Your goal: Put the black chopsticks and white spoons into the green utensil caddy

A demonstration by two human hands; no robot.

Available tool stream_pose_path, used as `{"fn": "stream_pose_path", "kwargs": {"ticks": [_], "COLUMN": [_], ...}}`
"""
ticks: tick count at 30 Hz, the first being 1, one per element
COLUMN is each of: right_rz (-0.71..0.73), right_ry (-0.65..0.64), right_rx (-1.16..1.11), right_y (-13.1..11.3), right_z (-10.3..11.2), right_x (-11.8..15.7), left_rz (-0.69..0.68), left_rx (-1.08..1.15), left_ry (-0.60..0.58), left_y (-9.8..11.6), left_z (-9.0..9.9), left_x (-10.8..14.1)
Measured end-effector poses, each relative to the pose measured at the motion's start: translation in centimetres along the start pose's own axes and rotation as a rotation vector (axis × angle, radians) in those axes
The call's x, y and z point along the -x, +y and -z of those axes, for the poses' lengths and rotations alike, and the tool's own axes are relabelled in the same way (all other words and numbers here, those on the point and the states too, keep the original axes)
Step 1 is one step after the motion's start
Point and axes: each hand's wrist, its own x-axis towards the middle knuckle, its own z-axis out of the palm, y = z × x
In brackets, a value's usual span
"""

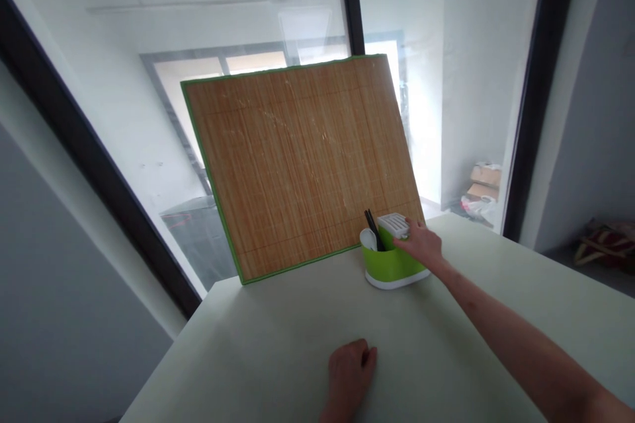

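A green utensil holder [391, 269] with a white base stands on the white table, close to the lower right corner of an upright bamboo mat. Black chopsticks [373, 228] and a white spoon [368, 238] poke out of its left side. A white slotted cover [393, 224] tops its raised green back section. My right hand [421, 242] reaches in from the right and grips this cover's right side between thumb and fingers; part of the fingers is hidden. Nearer to me, my left hand [351, 368] rests on the table in a loose fist, with nothing visible in it.
The bamboo mat [307, 165], edged in green, leans against a glass partition behind the table [292, 324]. Dark frame posts [528, 92] stand on both sides. Beyond the glass are cardboard boxes [485, 176] and a dark covered block [196, 231].
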Motion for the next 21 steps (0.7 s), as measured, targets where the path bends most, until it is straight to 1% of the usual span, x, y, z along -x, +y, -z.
{"fn": "stream_pose_path", "kwargs": {"ticks": [6, 11, 16, 21], "right_rz": [-0.037, -0.069, -0.054, -0.007], "right_ry": [0.032, 0.045, 0.034, 0.017], "right_rx": [0.049, 0.083, 0.077, 0.031], "right_y": [7.2, 12.3, 15.9, 18.0], "right_z": [0.3, 0.1, -0.8, -2.1], "right_x": [-5.0, -8.4, -10.2, -10.9], "left_rz": [-0.014, 0.003, 0.035, 0.048], "left_rx": [0.008, -0.003, -0.014, -0.005], "left_ry": [0.025, -0.001, -0.037, -0.086], "left_y": [-0.2, -0.2, -0.4, -1.3], "left_z": [-0.4, -0.5, -0.9, -2.0], "left_x": [-0.2, -0.5, -0.9, -1.3]}}
